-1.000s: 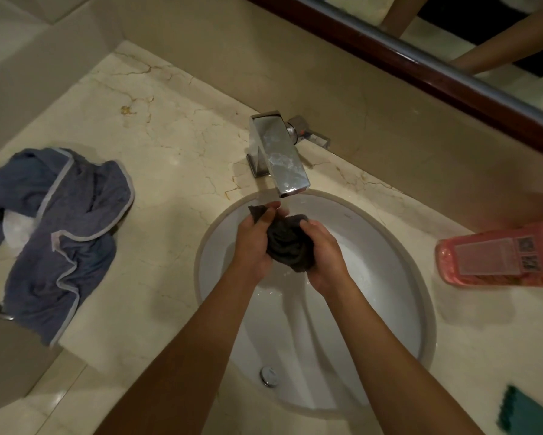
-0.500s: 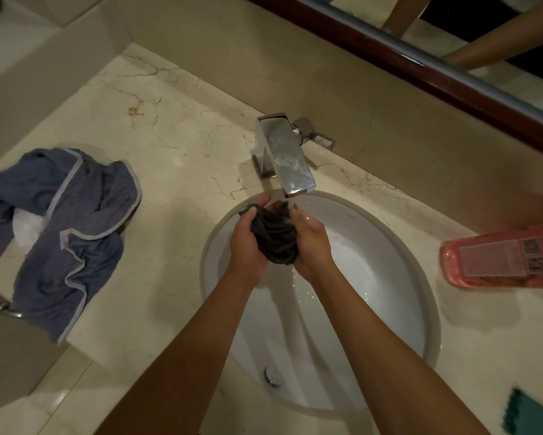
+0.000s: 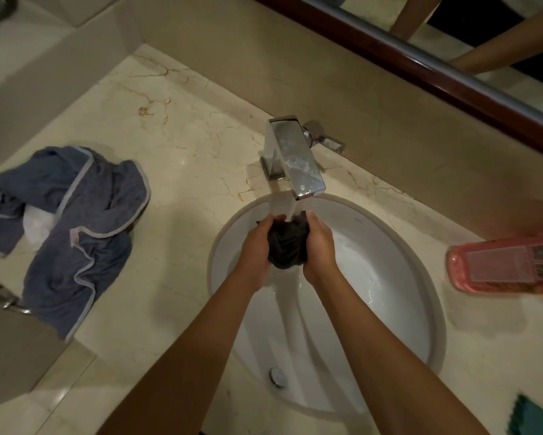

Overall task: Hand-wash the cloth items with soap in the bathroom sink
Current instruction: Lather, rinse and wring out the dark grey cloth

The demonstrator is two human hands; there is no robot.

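A: Where is the dark cloth [image 3: 287,246]?
B: Bunched over the sink [image 3: 389,309], under the faucet [image 3: 295,158] stream — left hand [image 3: 254,246] and right hand [image 3: 320,249] both clamped around it; blue garment [image 3: 75,221] on the counter [image 3: 185,120] — pink bottle [image 3: 509,265] opposite.

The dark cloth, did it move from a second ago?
Yes. The dark cloth, held by both hands, went up closer to the faucet spout, and water now runs onto it.

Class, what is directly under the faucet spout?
Under the faucet, water falls onto a dark cloth gripped by the left hand and right hand above the sink. The cloth's middle is hidden.
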